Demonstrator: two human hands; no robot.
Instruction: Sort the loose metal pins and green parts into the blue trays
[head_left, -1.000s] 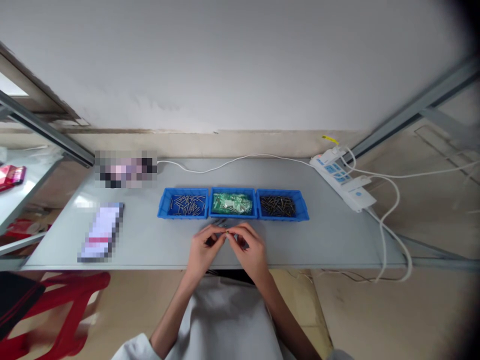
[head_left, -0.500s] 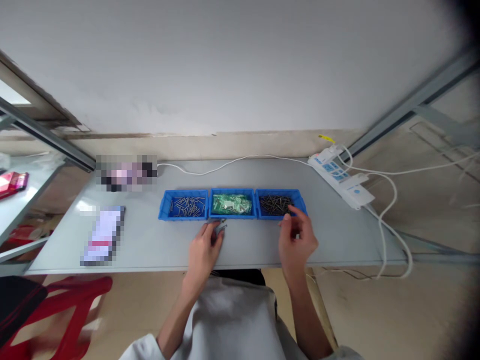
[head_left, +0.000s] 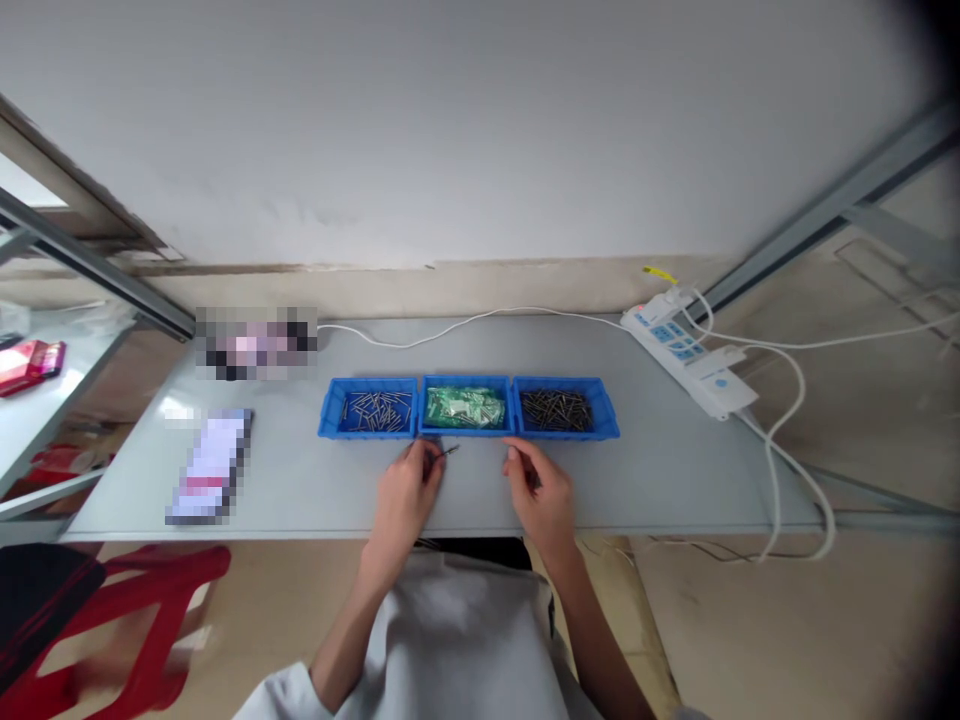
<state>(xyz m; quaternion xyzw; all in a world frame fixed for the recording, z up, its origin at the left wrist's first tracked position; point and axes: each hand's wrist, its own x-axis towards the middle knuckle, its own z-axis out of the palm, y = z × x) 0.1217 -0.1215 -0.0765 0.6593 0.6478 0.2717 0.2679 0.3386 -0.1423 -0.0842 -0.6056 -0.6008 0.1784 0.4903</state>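
My left hand (head_left: 405, 490) is closed in a pinch in front of the middle bin. A thin dark metal pin (head_left: 451, 451), perhaps a screw, sticks out to the right from its fingertips. My right hand (head_left: 541, 492) has thumb and forefinger pressed together near the gap between the middle and right bins; what they hold, if anything, is too small to make out. The left blue bin (head_left: 367, 437) holds loose silvery pins, the middle blue bin (head_left: 465, 433) small green-printed plastic packets, and the right blue bin (head_left: 606, 425) a heap of dark thin pins.
A white power strip (head_left: 682, 355) with plugs and looping cables lies on the right of the grey table (head_left: 690, 490). At the left are a blurred-out phone-like slab (head_left: 212, 465) and another blurred object (head_left: 256, 345). A red stool (head_left: 161, 620) stands below left.
My right hand has moved left, from the right bin's front edge to the space facing my left hand. The left hand has stayed nearly in place.
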